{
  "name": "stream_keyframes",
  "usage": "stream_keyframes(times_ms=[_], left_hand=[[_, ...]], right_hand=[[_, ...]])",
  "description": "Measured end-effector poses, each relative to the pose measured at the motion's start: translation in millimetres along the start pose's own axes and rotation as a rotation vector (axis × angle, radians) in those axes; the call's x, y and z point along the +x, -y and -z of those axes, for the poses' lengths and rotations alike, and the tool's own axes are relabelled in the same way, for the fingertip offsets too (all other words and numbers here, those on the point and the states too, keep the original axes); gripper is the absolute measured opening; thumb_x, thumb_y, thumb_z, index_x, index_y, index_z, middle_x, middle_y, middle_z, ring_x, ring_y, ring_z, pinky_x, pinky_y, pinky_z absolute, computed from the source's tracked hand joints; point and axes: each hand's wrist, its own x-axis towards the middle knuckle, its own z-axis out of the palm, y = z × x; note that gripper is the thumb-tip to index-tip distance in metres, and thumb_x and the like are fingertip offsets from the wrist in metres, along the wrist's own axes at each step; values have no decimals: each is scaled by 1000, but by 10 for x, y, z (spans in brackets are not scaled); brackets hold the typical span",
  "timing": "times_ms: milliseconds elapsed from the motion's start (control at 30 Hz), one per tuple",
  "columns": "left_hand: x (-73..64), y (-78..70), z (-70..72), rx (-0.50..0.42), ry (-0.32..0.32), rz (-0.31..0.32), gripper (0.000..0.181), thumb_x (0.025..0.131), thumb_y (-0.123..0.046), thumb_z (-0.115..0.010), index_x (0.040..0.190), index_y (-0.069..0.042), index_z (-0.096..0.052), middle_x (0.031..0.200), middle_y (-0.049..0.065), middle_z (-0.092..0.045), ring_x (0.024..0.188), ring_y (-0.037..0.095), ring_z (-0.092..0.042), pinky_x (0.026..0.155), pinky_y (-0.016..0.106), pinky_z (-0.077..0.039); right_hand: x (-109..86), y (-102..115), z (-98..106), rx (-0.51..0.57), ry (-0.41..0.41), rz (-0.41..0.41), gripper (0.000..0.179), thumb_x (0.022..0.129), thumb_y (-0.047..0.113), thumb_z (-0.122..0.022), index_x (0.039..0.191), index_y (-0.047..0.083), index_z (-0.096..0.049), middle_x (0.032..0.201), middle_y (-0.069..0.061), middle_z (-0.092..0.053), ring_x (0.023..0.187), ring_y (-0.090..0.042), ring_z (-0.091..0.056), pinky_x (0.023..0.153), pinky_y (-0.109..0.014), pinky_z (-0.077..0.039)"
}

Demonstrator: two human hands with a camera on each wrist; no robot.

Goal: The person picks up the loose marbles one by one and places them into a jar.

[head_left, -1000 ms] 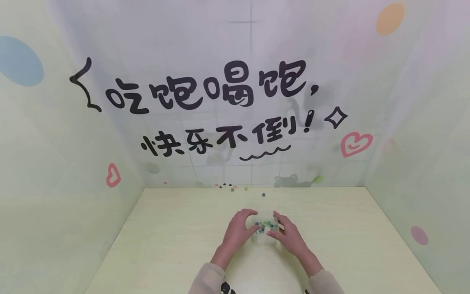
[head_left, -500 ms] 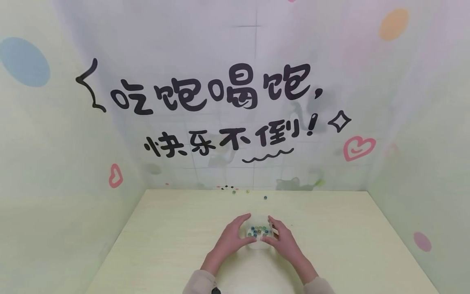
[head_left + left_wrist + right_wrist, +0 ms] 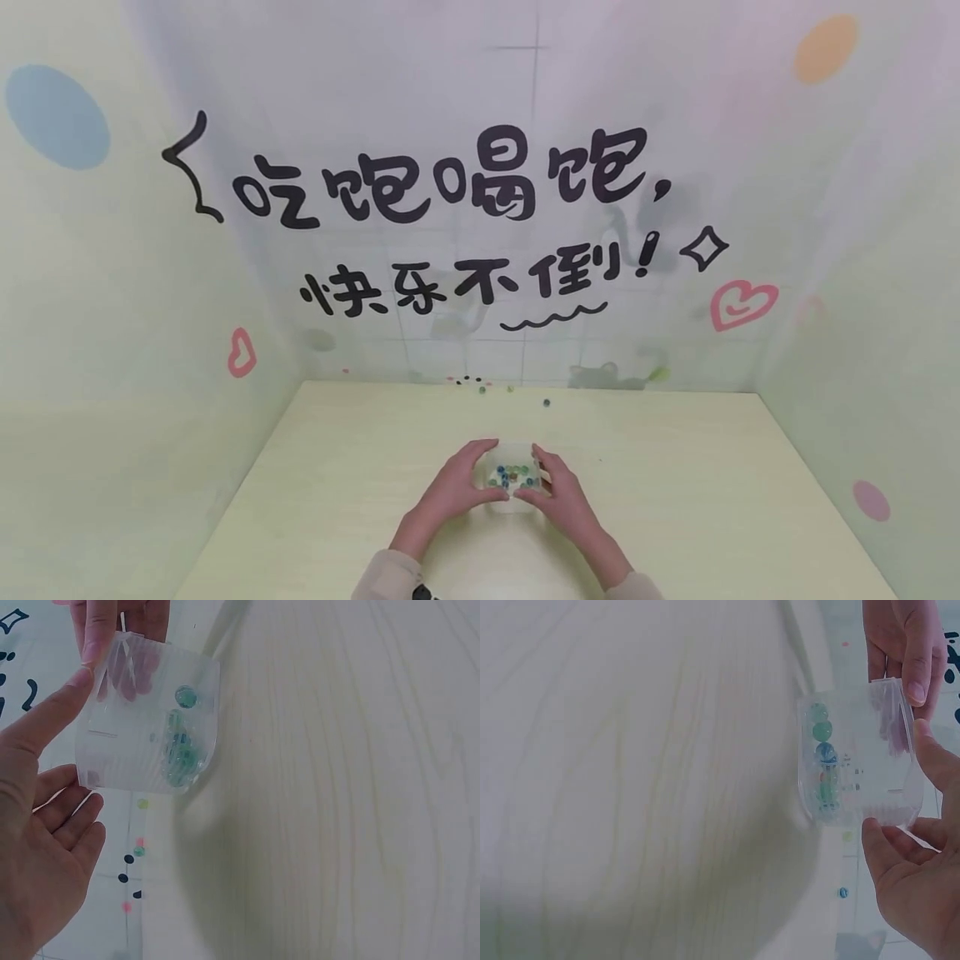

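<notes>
Between my two hands is a clear plastic box (image 3: 513, 455) with an open top. Blue, green and brownish glass marbles (image 3: 512, 477) lie together in its bottom. My left hand (image 3: 452, 492) grips the left side, thumb on the near wall and fingers reaching round to the far side. On the opposite side my right hand (image 3: 567, 497) holds it the same way, and both thumbs almost meet at the front. The right wrist view shows the marbles (image 3: 823, 732) through the box wall (image 3: 870, 772), with the right thumb at the rim.
Three loose marbles lie at the back of the pale wooden table (image 3: 360, 467): a blue one (image 3: 547, 403), a greenish one (image 3: 482, 390) and a yellow-green one (image 3: 511, 389). A printed backdrop (image 3: 465, 100) with black lettering encloses the table at the back and sides.
Both hands have moved left and slightly toward the person, carrying the box of marbles between them. The thumbs now sit lower on its near wall. The head view has shifted a little.
</notes>
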Motion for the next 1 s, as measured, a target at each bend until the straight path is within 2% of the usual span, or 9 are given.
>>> stream_keyframes(times_ms=[233, 433, 600, 767, 1000], left_hand=[[-78, 70, 128, 61, 20, -2, 86, 77, -47, -83, 146, -10, -47, 149, 12, -49, 135, 38, -49, 108, 57, -46], [-134, 138, 217, 44, 0, 28, 81, 79, -39, -84, 146, -10, -47, 148, 14, -49, 135, 40, -48, 108, 59, -45], [-161, 167, 273, 52, -29, 74, 82, 77, -37, -85, 145, -9, -48, 147, 15, -49, 134, 41, -48, 109, 59, -44], [-181, 163, 286, 87, -91, 124, 82, 76, -37, -86, 144, -8, -49, 144, 13, -51, 132, 40, -51, 107, 57, -47], [-184, 86, 269, 170, -149, 215, 83, 76, -39, -85, 142, -6, -50, 142, 14, -53, 127, 38, -55, 97, 53, -54]], right_hand=[[-7, 65, -122, 12, 29, 2, 84, 88, 23, -75, 153, -4, -28, 147, -28, -44, 133, -45, -48, 105, -51, -49], [41, 143, -39, 40, 44, -2, 69, 91, 24, -73, 145, -6, -42, 145, -27, -49, 132, -45, -50, 107, -49, -48], [159, 108, 111, 23, -60, -11, 52, 90, 16, -74, 134, -4, -55, 135, -23, -60, 125, -39, -58, 105, -42, -51], [314, 82, 310, 22, -169, -10, 43, 90, 4, -71, 130, -5, -57, 129, -23, -64, 121, -38, -61, 104, -41, -52], [559, 16, 550, 19, -284, 10, 36, 86, 7, -76, 119, -3, -65, 118, -22, -69, 108, -34, -68, 96, -38, -58]])
